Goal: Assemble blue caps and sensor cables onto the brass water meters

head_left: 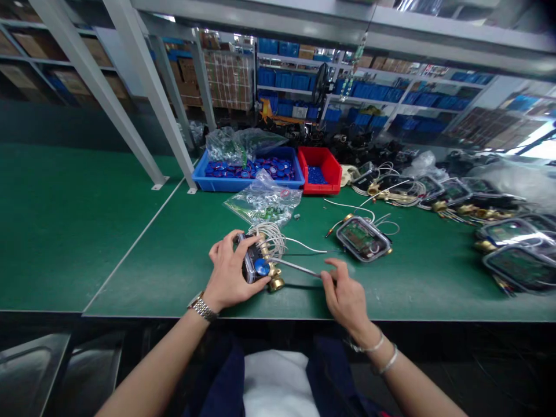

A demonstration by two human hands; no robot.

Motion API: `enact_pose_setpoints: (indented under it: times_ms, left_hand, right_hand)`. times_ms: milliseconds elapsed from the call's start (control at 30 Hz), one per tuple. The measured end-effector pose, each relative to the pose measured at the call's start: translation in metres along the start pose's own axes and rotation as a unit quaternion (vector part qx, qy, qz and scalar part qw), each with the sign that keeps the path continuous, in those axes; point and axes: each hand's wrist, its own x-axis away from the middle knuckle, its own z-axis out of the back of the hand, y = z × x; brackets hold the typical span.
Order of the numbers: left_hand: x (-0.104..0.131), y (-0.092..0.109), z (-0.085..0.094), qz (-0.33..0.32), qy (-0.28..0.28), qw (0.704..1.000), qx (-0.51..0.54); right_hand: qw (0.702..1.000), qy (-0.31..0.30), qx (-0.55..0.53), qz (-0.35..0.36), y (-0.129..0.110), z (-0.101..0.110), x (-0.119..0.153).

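My left hand (232,269) is closed around a meter unit with a black case and clear cover (249,263), held at the front of the green bench. A brass fitting (275,282) and a round blue cap (262,267) show on its right side. Coiled white cable (273,240) lies just behind it. My right hand (346,294) pinches a thin, straight metal rod-like tool (299,267). The tool's far end reaches the meter near the blue cap; whether it touches the cap I cannot tell.
A second meter unit (364,238) lies to the right, with more units (523,266) at the right edge. Behind are a plastic bag (266,202), a blue tray (226,184) of blue caps and a red bin (332,179). Metal posts (152,92) rise at left.
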Motion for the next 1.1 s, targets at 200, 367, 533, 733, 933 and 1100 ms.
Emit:
enact_pose_setpoints:
  times_ms: [200, 367, 533, 733, 933, 1100]
  left_hand:
    - [-0.001, 0.016, -0.007, 0.051, 0.035, 0.997, -0.055]
    - [-0.002, 0.026, -0.008, 0.096, 0.054, 0.989, -0.093]
    - [-0.004, 0.025, -0.012, 0.099, 0.065, 0.987, -0.109]
    - [-0.004, 0.023, -0.018, 0.086, 0.082, 0.986, -0.113]
    - [-0.003, 0.016, -0.018, 0.069, 0.076, 0.989, -0.107]
    - [-0.004, 0.012, -0.019, 0.068, 0.081, 0.989, -0.105]
  right_hand:
    - [0.974, -0.142, -0.106, 0.142, -0.053, 0.063, 0.056]
    - [0.925, -0.175, -0.203, 0.270, -0.102, 0.081, 0.041]
    - [0.892, -0.235, -0.375, 0.090, -0.111, 0.069, 0.031]
    - [0.565, -0.357, -0.698, -0.258, -0.093, 0.046, 0.004]
    - [0.402, -0.426, -0.790, -0.184, -0.083, 0.020, -0.013]
    - [0.368, -0.524, -0.765, -0.070, -0.058, -0.015, -0.013]
